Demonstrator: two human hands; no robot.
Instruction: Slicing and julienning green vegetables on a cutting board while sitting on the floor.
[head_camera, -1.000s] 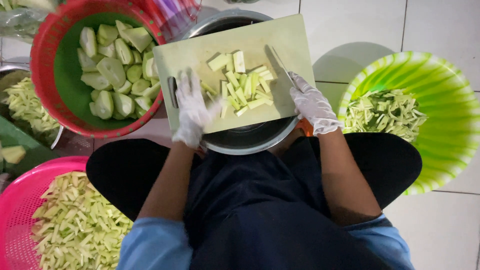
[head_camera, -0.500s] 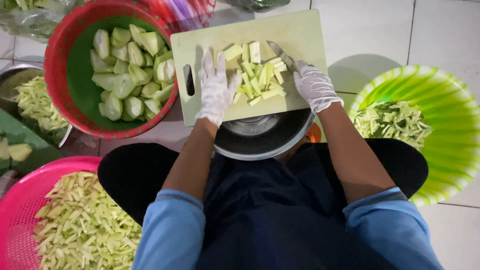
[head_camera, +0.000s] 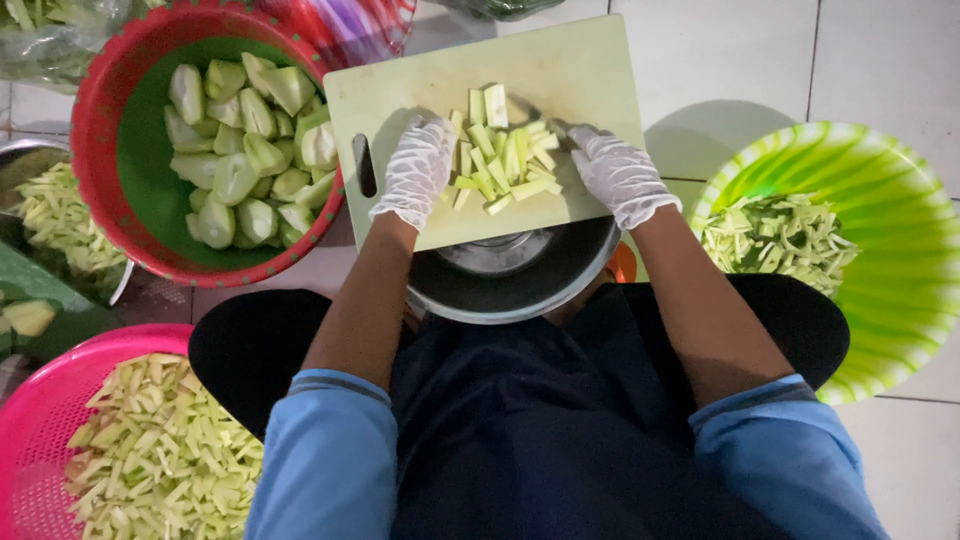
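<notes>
A pale green cutting board (head_camera: 580, 70) rests on top of a metal bowl (head_camera: 520, 290). A heap of pale green fruit sticks (head_camera: 505, 155) lies in the middle of the board. My left hand (head_camera: 415, 170), in a thin white glove, lies flat against the heap's left side with its fingers apart. My right hand (head_camera: 620, 178), also gloved, is curled against the heap's right side. It seems closed on a knife, of which only a grey sliver (head_camera: 557, 128) shows by the fingertips.
A red basket (head_camera: 110, 90) at the left holds peeled fruit halves (head_camera: 245, 150). Cut sticks fill a pink basket (head_camera: 30, 420) at the lower left, a green striped bowl (head_camera: 880, 200) at the right and a metal bowl (head_camera: 50, 210) at the far left. White floor tiles lie beyond.
Both hands have closed in on the heap from either side, bunching the sticks together. The knife blade, plain before, is now mostly hidden.
</notes>
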